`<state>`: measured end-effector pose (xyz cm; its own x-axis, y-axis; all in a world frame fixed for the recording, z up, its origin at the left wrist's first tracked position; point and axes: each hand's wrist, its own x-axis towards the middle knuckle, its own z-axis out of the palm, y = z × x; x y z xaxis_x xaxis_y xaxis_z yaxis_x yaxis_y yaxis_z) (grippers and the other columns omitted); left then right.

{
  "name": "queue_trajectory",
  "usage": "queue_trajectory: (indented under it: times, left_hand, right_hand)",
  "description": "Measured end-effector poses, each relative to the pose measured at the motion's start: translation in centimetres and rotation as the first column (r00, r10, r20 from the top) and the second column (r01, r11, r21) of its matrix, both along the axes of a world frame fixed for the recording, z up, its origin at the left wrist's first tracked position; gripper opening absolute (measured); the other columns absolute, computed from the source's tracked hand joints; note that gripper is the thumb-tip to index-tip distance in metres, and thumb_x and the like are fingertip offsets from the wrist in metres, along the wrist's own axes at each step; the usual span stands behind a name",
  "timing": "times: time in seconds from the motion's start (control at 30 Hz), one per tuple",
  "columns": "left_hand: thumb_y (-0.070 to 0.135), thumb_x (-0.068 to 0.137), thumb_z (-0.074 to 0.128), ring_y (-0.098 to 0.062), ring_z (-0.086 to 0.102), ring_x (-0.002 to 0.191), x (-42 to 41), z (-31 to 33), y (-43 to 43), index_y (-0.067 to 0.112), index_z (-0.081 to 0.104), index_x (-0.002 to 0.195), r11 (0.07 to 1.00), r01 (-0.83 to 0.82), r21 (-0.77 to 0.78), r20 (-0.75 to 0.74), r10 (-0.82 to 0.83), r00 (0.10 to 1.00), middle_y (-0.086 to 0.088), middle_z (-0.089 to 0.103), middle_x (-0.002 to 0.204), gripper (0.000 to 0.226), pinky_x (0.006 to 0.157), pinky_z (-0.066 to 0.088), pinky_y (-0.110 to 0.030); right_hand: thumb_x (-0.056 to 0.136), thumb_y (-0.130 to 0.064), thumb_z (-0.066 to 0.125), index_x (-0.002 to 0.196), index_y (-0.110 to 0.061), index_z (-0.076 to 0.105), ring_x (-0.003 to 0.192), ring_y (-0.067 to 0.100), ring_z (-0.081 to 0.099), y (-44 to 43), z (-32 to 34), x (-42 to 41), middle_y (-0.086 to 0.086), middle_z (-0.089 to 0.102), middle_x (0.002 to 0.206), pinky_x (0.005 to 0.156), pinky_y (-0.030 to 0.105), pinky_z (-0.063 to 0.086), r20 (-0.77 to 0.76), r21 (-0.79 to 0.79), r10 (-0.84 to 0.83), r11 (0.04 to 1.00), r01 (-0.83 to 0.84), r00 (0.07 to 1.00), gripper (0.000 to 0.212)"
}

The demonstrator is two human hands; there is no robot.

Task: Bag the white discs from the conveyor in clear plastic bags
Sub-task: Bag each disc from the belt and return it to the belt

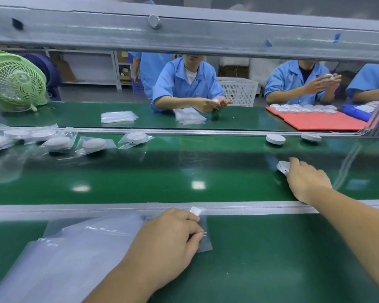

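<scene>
Left hand (171,235) pinches the edge of a clear bag (92,241) lying on the near ledge. Right hand (305,180) is out on the green belt (140,180), fingers curled over a white disc (282,166), probably gripping it. Bagged discs (94,145) lie far left on the belt.

Gripping round white plastic disc (283,167) in right hand (307,182) at green conveyor belt (162,176) right side; pinching clear plastic bag (85,237) with left hand (169,239).

White discs (275,139) on a glossy green conveyor (162,176), pale green fan (14,80), red mat (322,121), blue coats (185,84).
</scene>
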<state>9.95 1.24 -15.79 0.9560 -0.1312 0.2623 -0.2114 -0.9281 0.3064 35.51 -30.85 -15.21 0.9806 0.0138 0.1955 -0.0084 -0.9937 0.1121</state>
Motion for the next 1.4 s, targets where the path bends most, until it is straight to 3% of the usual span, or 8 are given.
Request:
queue_trajectory:
  times: [0.33,0.4,0.5,0.6,0.8,1.03,1.23,1.4]
  left_hand:
    - [0.048,0.098,0.044,0.002,0.051,0.094,0.0,0.8,0.2,0.042,0.055,0.080,0.994,-0.088,-0.061,0.083,0.093,0.992,0.031,0.059,0.090,0.022,0.072,0.046,-0.017]
    - [0.047,0.098,0.046,0.000,0.053,0.085,0.1,0.9,0.1,0.043,0.056,0.079,0.982,-0.150,-0.118,0.096,0.161,0.982,0.031,0.058,0.081,0.022,0.066,0.044,-0.017]
    - [0.045,0.097,0.050,0.000,0.059,0.079,0.4,0.9,0.2,0.041,0.067,0.092,0.946,-0.241,-0.216,0.096,0.266,0.959,0.029,0.067,0.085,0.018,0.069,0.054,-0.027]
    - [0.045,0.095,0.054,-0.001,0.061,0.076,0.4,0.8,0.2,0.045,0.066,0.094,0.929,-0.247,-0.276,0.115,0.287,0.951,0.033,0.067,0.086,0.012,0.065,0.054,-0.028]
    - [0.057,0.095,0.046,-0.004,0.066,0.078,0.1,1.3,-0.5,0.050,0.068,0.099,0.868,-0.024,-0.497,0.059,0.061,0.996,0.030,0.069,0.086,0.023,0.068,0.052,-0.026]
    - [0.058,0.090,0.043,0.001,0.063,0.080,0.2,1.1,0.0,0.050,0.064,0.098,0.910,-0.100,-0.403,0.107,0.155,0.982,0.036,0.067,0.092,0.024,0.071,0.054,-0.030]
    - [0.053,0.091,0.044,-0.001,0.064,0.081,0.0,1.3,-0.4,0.046,0.066,0.097,0.902,-0.096,-0.421,0.122,0.160,0.980,0.033,0.068,0.090,0.024,0.072,0.055,-0.033]
    - [0.055,0.091,0.044,0.000,0.064,0.083,-0.1,1.6,-0.8,0.046,0.066,0.101,0.900,-0.122,-0.419,0.130,0.192,0.973,0.034,0.068,0.090,0.025,0.073,0.055,-0.032]
  right_hand:
    - [0.095,-0.024,0.053,0.139,-0.023,0.053,0.081,0.028,0.063,2.5,1.4,-3.3,0.004,0.065,0.096,0.069,0.036,0.048,0.146,0.390,0.245,0.876,-0.283,0.958,0.043]
    - [0.091,-0.019,0.060,0.134,-0.028,0.061,0.096,0.026,0.065,4.9,1.5,-6.3,-0.002,0.063,0.118,0.082,0.036,0.053,0.220,0.360,0.474,0.772,-0.523,0.852,0.045]
    - [0.087,-0.014,0.057,0.129,-0.023,0.065,0.078,0.029,0.065,8.1,1.7,-11.6,0.004,0.065,0.118,0.063,0.038,0.056,0.343,0.046,0.794,0.518,-0.854,0.501,0.044]
    - [0.090,-0.010,0.054,0.131,-0.017,0.065,0.082,0.027,0.061,9.6,1.5,-15.4,0.009,0.068,0.118,0.063,0.035,0.052,0.333,-0.154,0.905,0.330,-0.931,0.266,0.043]
    - [0.091,-0.004,0.053,0.141,-0.024,0.051,0.089,0.027,0.067,9.4,0.8,-17.6,0.005,0.066,0.128,0.072,0.040,0.058,0.418,0.016,0.854,0.332,-0.943,0.308,0.054]
    - [0.098,-0.004,0.053,0.137,-0.014,0.064,0.088,0.034,0.068,8.4,0.4,-16.8,0.004,0.065,0.127,0.073,0.046,0.056,0.592,0.126,0.682,0.449,-0.885,0.430,0.042]
    - [0.105,-0.003,0.035,0.138,-0.024,0.055,0.091,0.028,0.068,9.1,0.6,-17.6,0.007,0.069,0.127,0.071,0.038,0.054,0.559,-0.107,0.770,0.435,-0.894,0.307,0.043]
    - [0.078,0.019,0.068,0.137,-0.028,0.056,0.081,0.027,0.065,8.6,0.1,-17.7,0.002,0.069,0.128,0.068,0.041,0.057,0.584,0.016,0.711,0.472,-0.882,0.391,0.076]
